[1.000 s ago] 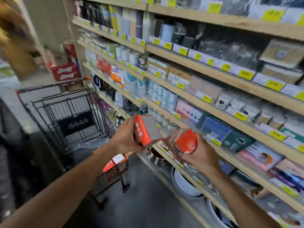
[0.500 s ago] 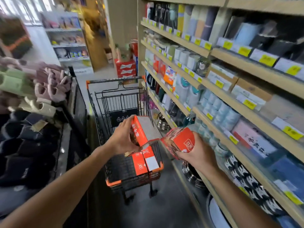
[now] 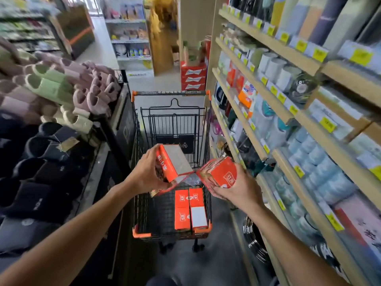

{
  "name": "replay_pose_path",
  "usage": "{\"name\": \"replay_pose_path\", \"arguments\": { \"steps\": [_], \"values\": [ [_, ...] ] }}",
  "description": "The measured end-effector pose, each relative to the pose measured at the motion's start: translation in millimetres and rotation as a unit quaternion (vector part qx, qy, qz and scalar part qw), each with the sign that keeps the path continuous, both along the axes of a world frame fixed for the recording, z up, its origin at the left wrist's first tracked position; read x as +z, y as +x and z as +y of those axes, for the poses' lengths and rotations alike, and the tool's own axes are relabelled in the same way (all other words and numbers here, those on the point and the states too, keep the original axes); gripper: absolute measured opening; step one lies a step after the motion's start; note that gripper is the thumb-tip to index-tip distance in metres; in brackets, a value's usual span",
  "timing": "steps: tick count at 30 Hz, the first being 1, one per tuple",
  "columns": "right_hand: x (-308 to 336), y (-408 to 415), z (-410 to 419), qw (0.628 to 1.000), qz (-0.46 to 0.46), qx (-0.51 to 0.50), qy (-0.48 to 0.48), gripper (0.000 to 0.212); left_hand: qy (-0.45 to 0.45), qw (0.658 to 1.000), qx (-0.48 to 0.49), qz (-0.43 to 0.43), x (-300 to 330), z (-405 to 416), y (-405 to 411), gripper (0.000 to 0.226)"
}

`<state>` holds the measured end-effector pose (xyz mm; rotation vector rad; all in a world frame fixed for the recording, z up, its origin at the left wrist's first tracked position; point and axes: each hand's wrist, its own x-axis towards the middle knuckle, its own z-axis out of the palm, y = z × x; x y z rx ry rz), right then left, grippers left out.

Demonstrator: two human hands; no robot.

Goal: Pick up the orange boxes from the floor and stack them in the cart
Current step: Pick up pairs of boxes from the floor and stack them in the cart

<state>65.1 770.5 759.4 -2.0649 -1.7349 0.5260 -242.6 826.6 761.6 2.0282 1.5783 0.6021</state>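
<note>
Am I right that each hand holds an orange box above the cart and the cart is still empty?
Not quite. The head view shows the cart is not empty: orange boxes already lie in it. The rest holds: the left hand and right hand each hold an orange box above it.

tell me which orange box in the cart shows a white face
The near right box in the cart: its top is plain white, while the other boxes there show orange tops.

Glossy cardboard orange boxes [image 3: 190,209]; black wire-metal cart [image 3: 173,120].
</note>
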Motion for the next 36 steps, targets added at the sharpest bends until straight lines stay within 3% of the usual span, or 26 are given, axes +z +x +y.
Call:
{"name": "replay_pose_path", "arguments": {
  "steps": [7,12,17,24,28,36],
  "values": [
    [-39,-27,83,0.999,0.008,-0.008,-0.048,0.095,-0.050,0.998,0.015,-0.022,-52,75,-15,0.140],
    [-81,-55,141,0.996,0.025,-0.044,-0.078,0.111,-0.090,0.995,0.006,-0.049,-94,143,-24,0.133],
    [-127,-71,187,0.988,0.019,-0.084,-0.125,0.107,-0.119,0.991,0.008,-0.054,-138,194,-31,0.132],
    [-199,-88,237,0.981,0.009,-0.101,-0.166,0.099,-0.147,0.987,0.031,-0.060,-201,231,-43,0.130],
    [-242,-98,256,0.971,0.052,-0.121,-0.199,0.094,-0.160,0.983,0.032,-0.081,-234,248,-44,0.128],
    [-329,-114,285,0.961,0.053,-0.161,-0.218,0.103,-0.163,0.984,0.033,-0.071,-296,264,-42,0.138]
  ]
}}
